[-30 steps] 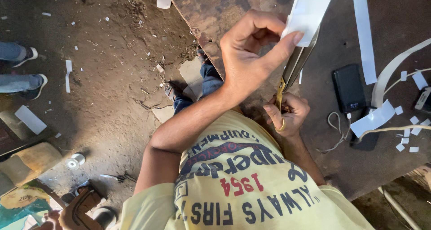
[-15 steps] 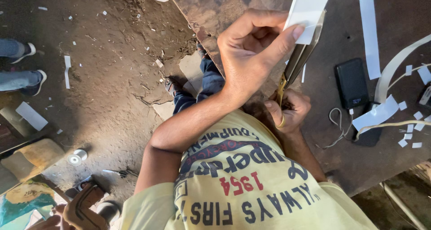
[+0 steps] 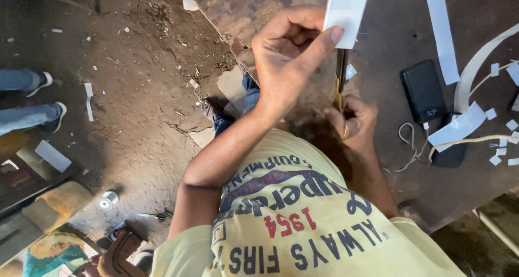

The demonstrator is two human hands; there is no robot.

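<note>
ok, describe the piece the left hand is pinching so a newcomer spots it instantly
Start at the dark worn table at upper right. At its near edge the left hand is raised, with the scissors just below. Pinched in it is the white sheet: a wide, held-up rectangle, unlike the narrow white strips lying flat.

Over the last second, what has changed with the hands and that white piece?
The left hand has lifted the white strip a little toward the top of the view, still pinching it. The right hand stays closed on the yellow-handled scissors below the strip. The dark phone and paper scraps on the table lie as before.
</note>
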